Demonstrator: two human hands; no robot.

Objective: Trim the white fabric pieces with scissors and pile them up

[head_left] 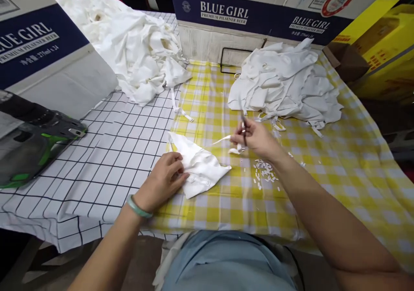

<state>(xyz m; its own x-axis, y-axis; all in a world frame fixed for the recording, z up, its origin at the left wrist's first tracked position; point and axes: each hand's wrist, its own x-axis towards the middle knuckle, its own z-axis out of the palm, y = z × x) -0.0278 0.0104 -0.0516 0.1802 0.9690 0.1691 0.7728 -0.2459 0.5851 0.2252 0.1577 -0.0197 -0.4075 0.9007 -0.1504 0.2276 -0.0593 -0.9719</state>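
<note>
White fabric piece [202, 166], narrow white strap [222, 140] and slim dark tool [243, 132].
The piece lies on the yellow checked cloth [223, 213], creased, with pointed corners, one to the right; the left hand [168, 172] touches its left side. The strap stretches leftward from the right hand [258, 139]; whether it joins the piece is unclear. The tool, blurred, sits in that same hand.

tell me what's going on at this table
A person's left hand rests on a white cloth. The right hand holds a dark tool, perhaps snips, and a strap reaches from that hand toward the cloth. Farther back lie a left pile and a right pile of white fabric. Small scraps lie near the right forearm.
</note>
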